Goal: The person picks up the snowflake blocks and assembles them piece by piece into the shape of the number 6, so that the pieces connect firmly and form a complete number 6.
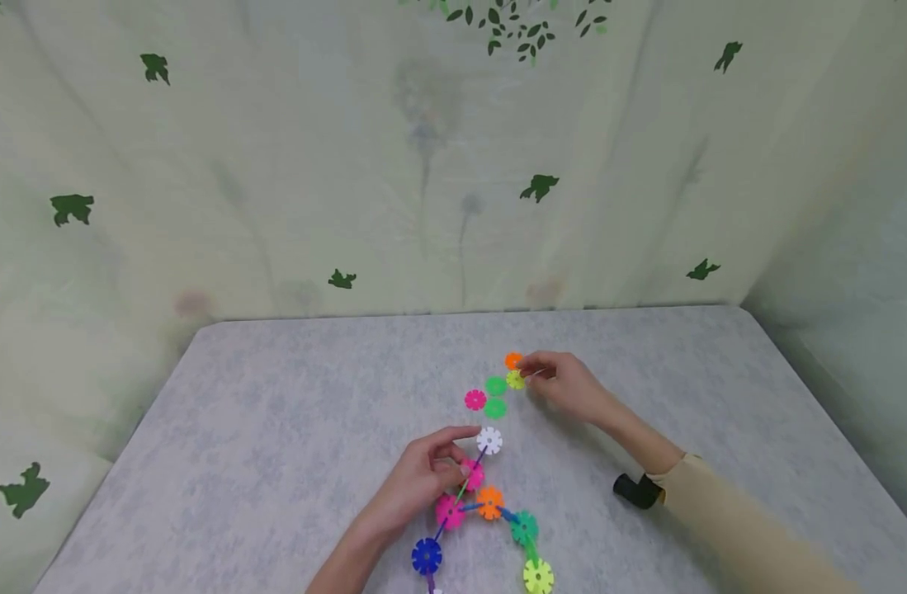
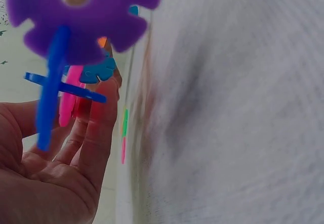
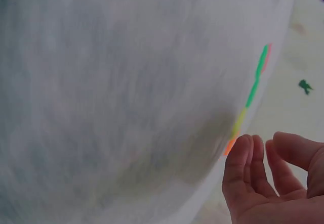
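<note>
My left hand [image 1: 416, 478] pinches a chain of slotted plastic discs near a pink disc [image 1: 474, 476]. A white disc [image 1: 490, 441] tops the chain. Below, it branches through a second pink disc [image 1: 449, 512] to a blue disc [image 1: 427, 557] on one side. On the other side follow orange [image 1: 490, 502], teal [image 1: 524, 528] and yellow-green [image 1: 538, 577] discs. In the left wrist view a purple disc [image 2: 111, 27] looms close. My right hand [image 1: 572, 388] reaches beside a loose orange disc [image 1: 512, 360] and a loose yellow disc [image 1: 516, 380]; its thumb and fingers stand apart.
Loose green discs [image 1: 495, 408] and a pink disc [image 1: 475, 400] lie flat on the grey tabletop [image 1: 312, 396] beyond the left hand. A pale curtain [image 1: 290, 165] with leaf shapes hangs behind the table. A black device [image 1: 637, 492] sits at the right wrist.
</note>
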`<state>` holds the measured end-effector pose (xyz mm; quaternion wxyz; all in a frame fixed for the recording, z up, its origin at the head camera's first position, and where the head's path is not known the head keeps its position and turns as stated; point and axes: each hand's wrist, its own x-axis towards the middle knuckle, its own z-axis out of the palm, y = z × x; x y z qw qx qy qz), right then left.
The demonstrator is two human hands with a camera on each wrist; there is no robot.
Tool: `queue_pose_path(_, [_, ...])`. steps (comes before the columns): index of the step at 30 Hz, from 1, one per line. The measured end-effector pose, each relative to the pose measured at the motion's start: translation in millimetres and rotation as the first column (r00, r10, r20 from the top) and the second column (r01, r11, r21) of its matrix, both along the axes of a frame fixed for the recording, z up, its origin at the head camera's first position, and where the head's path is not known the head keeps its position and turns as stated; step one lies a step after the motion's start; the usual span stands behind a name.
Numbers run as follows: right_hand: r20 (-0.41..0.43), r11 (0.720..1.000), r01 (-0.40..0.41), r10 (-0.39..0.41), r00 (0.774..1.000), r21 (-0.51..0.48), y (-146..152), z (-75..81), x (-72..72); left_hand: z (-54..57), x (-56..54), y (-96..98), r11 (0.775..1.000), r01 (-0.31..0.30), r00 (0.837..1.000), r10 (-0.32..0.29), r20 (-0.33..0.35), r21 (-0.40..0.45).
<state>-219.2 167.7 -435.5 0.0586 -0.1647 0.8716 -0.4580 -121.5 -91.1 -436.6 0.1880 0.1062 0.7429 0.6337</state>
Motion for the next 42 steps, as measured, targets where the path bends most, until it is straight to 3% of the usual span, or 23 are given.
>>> queue_pose_path(6, [-0.009,0.996,-0.001,0.002,1.000,0.093,4.0,-1.6,-24.9,0.1,-0.3,0.5,1.000,0.009,0.999,-0.009,0.042,0.007])
queue_pose_path(11, [-0.024,0.981,-0.063,0.068,0.997,0.182,5.7,-4.2,-42.1,-0.9,-1.6,0.9,1.000,0.015,0.996,-0.015,0.087,0.007])
queue_pose_path(15, [-0.024,0.968,-0.082,0.090,0.996,0.238,4.1,-6.7,-50.8,-2.2,-2.1,1.7,1.000,0.016,0.996,-0.017,0.092,0.009])
queue_pose_path(19, [-0.002,0.966,-0.050,0.052,0.999,0.252,1.0,-7.3,-53.3,-1.9,-2.5,2.2,1.000,0.020,0.996,-0.021,0.086,0.013])
queue_pose_path(26, [0.029,0.979,0.053,-0.060,0.998,0.198,-4.2,-5.7,-48.4,-0.4,-1.4,1.2,1.000,0.024,0.997,-0.025,0.077,0.015])
queue_pose_path(31, [0.091,0.990,0.117,-0.124,0.988,0.079,-4.8,-3.3,-43.2,-2.0,0.2,0.4,0.999,0.028,0.998,-0.030,0.064,0.021])
queue_pose_path(36, [0.159,0.992,0.123,-0.116,0.980,-0.039,0.3,0.3,-31.5,-2.9,1.0,0.5,0.999,0.031,0.998,-0.032,0.062,0.027])
queue_pose_path(42, [0.137,0.983,0.059,-0.035,0.990,-0.174,7.2,8.3,-2.6,-4.0,0.2,-0.5,0.997,0.053,0.998,-0.054,0.021,0.050])
